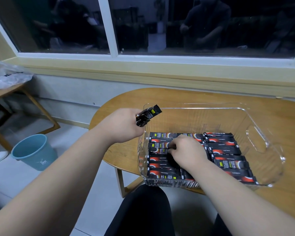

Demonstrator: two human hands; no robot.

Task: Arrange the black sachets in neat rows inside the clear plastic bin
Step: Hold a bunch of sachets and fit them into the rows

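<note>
Black sachets [225, 151] lie flat in rows on the floor of the clear plastic bin [262, 132], long axes running left to right, on a rounded wooden table [203, 96]. The right hand [187, 150] reaches into the bin's left half, fingertips bent onto the rows; whether it pinches one cannot be told. The left hand [121, 126] grips a spare bunch [149, 114] over the bin's far left corner, ends tilted up and right. The narrow packets are glossy, with red arcs and green labels; the bin's near wall is ribbed.

place: office-like room | cues: wooden table [194, 97], window [66, 23], blue wastebasket [36, 154]
</note>
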